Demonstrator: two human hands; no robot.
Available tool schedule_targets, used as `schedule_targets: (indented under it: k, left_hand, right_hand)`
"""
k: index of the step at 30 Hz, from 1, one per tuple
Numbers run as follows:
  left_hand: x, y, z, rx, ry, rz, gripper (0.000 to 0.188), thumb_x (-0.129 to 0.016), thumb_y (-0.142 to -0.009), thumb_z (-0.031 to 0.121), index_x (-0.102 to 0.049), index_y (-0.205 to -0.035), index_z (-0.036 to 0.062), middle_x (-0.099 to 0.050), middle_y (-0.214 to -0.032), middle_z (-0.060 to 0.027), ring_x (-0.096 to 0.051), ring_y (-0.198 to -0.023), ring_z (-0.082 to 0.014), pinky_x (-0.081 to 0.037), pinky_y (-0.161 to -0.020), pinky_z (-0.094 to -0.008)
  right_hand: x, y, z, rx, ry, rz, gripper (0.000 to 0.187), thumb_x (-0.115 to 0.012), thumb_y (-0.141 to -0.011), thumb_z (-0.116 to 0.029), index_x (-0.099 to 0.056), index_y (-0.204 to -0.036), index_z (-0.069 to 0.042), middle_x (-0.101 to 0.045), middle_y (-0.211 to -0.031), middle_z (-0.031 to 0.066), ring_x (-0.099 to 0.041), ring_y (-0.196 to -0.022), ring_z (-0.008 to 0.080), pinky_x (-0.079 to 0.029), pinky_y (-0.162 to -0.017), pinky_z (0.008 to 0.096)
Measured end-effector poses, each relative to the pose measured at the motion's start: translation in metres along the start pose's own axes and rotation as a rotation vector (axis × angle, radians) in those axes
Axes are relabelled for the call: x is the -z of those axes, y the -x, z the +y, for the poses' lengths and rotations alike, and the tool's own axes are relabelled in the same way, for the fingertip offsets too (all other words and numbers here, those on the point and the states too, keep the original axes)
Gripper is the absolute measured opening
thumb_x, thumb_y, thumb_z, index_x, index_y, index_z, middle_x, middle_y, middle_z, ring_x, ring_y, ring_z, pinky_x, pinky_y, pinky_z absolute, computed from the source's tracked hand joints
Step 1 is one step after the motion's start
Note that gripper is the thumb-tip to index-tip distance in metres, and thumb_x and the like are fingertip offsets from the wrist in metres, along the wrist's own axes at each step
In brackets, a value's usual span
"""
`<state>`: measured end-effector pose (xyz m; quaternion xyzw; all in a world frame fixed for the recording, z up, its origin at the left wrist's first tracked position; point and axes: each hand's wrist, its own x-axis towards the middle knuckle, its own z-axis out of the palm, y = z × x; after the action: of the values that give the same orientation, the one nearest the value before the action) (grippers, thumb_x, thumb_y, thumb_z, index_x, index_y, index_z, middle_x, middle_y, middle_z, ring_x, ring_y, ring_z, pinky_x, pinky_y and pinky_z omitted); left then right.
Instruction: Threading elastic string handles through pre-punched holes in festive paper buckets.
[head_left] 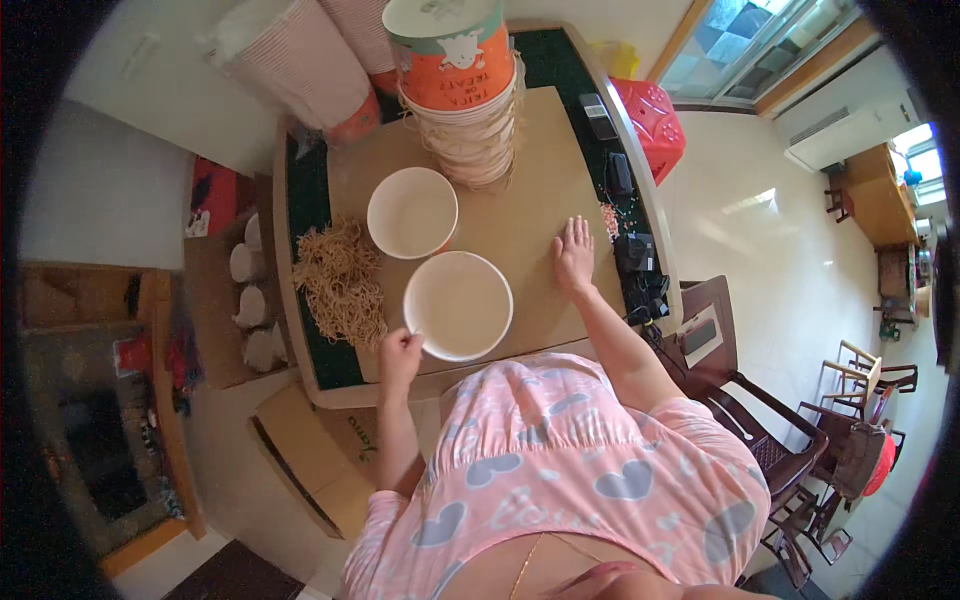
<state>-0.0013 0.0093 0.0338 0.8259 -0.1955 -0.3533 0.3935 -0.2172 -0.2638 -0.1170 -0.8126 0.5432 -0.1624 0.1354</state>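
Near the frame's centre, left hand [399,352] pinching the rim of the nearer white paper bowl [458,305], probably to keep it from sliding on the brown cardboard sheet [545,200]. Right hand [574,256] open and flat on that sheet right of the bowl, holding nothing, likely as a brace. Just above, a 2nd empty bowl [412,212]; left of both, a heap of dry noodles [340,280]. At top centre, a tall stack of orange-printed bowls [462,95].

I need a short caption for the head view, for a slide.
Left hand grips the rim of the near paper bowl; right hand lies flat on the cardboard sheet.
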Motion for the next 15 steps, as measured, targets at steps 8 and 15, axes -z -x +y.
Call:
schedule_targets:
  k: [8,15]
  left_hand:
    - [-0.055,-0.016,0.02,0.065,0.113,-0.101,0.023,-0.057,-0.082,0.02,-0.056,-0.067,0.0028,-0.058,-0.054,-0.0057,-0.054,-0.046,-0.0107,-0.038,-0.041,-0.0241]
    - [-0.092,-0.027,0.025,0.073,0.269,-0.233,0.03,-0.058,-0.084,0.033,-0.06,-0.071,0.0066,-0.057,-0.054,-0.0024,-0.044,-0.041,-0.0068,-0.03,-0.038,-0.0214]
  right_hand:
    - [0.006,-0.006,0.016,0.163,0.088,-0.072,0.051,-0.044,-0.089,-0.027,-0.035,-0.135,-0.007,-0.029,-0.143,0.0144,-0.023,-0.134,0.0304,-0.02,-0.108,0.0445]
    - [0.005,0.009,0.03,0.078,0.133,-0.009,0.057,-0.048,-0.087,-0.027,-0.032,-0.134,0.002,-0.027,-0.141,0.0238,-0.026,-0.132,0.035,-0.023,-0.107,0.0461]
